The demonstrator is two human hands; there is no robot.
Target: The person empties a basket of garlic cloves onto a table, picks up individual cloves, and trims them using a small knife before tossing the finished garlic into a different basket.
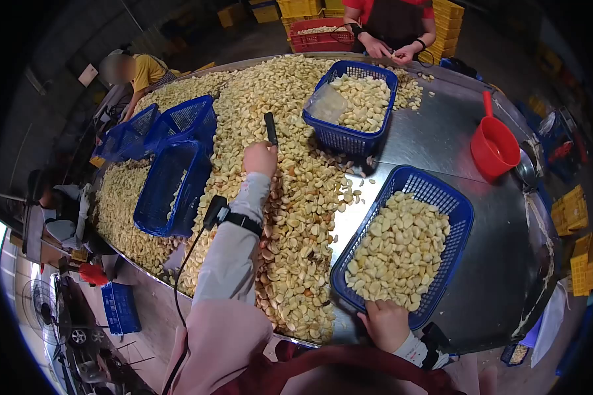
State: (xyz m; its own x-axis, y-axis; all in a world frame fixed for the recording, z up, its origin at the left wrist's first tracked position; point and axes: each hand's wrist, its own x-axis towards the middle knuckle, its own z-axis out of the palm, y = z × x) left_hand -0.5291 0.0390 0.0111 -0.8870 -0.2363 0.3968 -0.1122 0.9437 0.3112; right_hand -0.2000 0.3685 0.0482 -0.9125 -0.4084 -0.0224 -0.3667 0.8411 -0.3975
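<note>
My left hand [261,159] reaches over the heap of pale cloves [296,237], which look like peeled garlic. It is closed around a slim black tool [270,128] that points away from me; whether it has a blade cannot be seen. At the near left corner of a blue basket [460,214] is my right hand [385,324], its bent fingers over the rim against the cloves [402,250] inside. What those fingers grip, if anything, is hidden. A second blue basket [349,135] with cloves and a clear plastic piece [327,104] stands farther back.
A red long-handled scoop [495,146] rests on the metal table [441,145] at right. Blue baskets [168,191] sit on the cloves at left. One person [392,33] works across the table, another [148,72] at far left. A cable [179,289] runs along my left arm.
</note>
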